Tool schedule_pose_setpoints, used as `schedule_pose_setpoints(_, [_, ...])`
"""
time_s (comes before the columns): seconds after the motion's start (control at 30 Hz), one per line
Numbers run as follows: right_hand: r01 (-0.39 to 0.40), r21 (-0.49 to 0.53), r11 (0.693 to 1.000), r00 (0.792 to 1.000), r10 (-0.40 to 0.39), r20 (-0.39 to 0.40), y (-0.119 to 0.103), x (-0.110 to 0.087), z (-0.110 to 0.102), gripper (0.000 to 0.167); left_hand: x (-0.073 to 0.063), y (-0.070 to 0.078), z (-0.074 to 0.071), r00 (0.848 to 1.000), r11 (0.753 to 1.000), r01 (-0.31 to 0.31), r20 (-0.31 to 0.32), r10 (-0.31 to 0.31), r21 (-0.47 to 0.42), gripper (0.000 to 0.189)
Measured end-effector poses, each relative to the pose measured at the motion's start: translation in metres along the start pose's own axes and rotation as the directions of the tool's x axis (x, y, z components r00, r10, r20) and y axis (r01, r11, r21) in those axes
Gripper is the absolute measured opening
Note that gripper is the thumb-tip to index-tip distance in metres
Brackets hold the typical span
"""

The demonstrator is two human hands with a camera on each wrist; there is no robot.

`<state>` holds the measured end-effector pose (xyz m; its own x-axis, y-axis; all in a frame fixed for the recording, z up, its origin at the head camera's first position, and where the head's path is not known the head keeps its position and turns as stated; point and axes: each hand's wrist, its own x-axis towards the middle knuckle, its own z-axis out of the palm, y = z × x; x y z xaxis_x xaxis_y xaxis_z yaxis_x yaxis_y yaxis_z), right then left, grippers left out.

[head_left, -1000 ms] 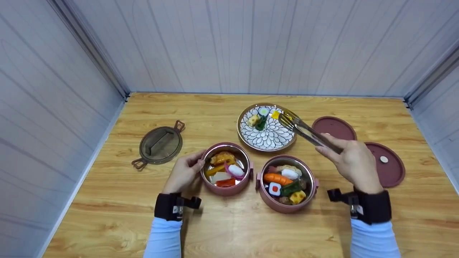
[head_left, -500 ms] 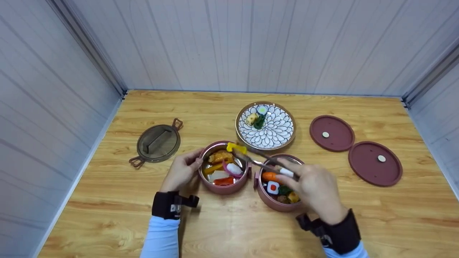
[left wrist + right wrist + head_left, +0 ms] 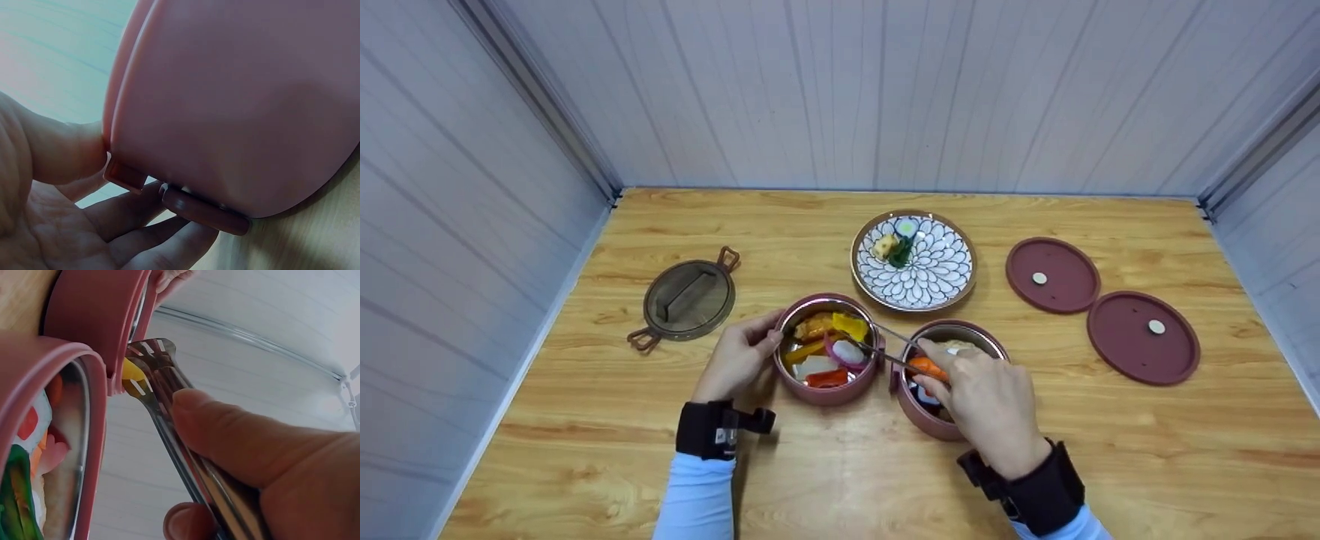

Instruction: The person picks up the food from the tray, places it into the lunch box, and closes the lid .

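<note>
My left hand [image 3: 736,361] holds the left pink round lunch box [image 3: 829,395], thumb at its rim and fingers by the side clasp [image 3: 205,214]. In my right hand [image 3: 986,409] are metal tongs [image 3: 169,388], their tips inside that box. A yellow toy food piece [image 3: 850,325] lies between the tips in the right wrist view, low among the box's other toy foods, including a white oval piece [image 3: 847,352] and a red piece [image 3: 826,378]. Under my right hand stands a second pink lunch box [image 3: 913,409], partly hidden, with an orange piece [image 3: 928,367] showing.
Behind the boxes sits a patterned plate [image 3: 915,289] with several toy foods near its far left rim. Two maroon lids [image 3: 1061,289] lie at the right. A dark lid with a bar handle [image 3: 690,304] lies at left. Walls enclose the table.
The tongs have brought the yellow piece from the plate down into the left lunch box. My right hand moved left and nearer, over the second box. My left hand stays on its box.
</note>
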<state>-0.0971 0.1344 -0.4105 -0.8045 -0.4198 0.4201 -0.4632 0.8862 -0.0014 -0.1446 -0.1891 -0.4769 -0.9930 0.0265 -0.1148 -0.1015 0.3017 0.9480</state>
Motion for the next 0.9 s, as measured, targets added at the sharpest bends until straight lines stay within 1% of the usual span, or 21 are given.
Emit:
schedule_pose_setpoints(0.1, [-0.007,0.006,1.000,1.000,0.007,0.011,-0.001,0.001,0.000,0.046,-0.001,0.000,0.000,1.000,1.000,-0.002,-0.002,0.002,0.004,0.041])
schedule_pose_setpoints(0.33, [-0.065,0.076,0.995,0.997,0.063,0.037,0.003,0.001,-0.006,0.050,0.000,-0.001,0.000,1.000,1.000,-0.010,-0.012,0.010,0.011,0.039])
schedule_pose_setpoints(0.53, [-0.082,0.124,0.989,0.996,0.078,0.032,0.009,0.003,-0.011,0.052,0.001,-0.001,0.001,1.000,1.000,-0.016,-0.014,0.016,0.001,0.040])
schedule_pose_setpoints(0.77, [-0.110,0.150,0.983,0.993,0.102,0.060,0.020,0.003,-0.016,0.054,0.000,0.001,0.001,1.000,1.000,-0.015,-0.013,0.015,-0.012,0.040])
schedule_pose_setpoints(0.9, [-0.109,0.162,0.981,0.994,0.109,0.010,0.030,0.004,-0.016,0.055,-0.001,0.002,0.001,1.000,1.000,-0.008,-0.007,0.008,-0.013,0.040])
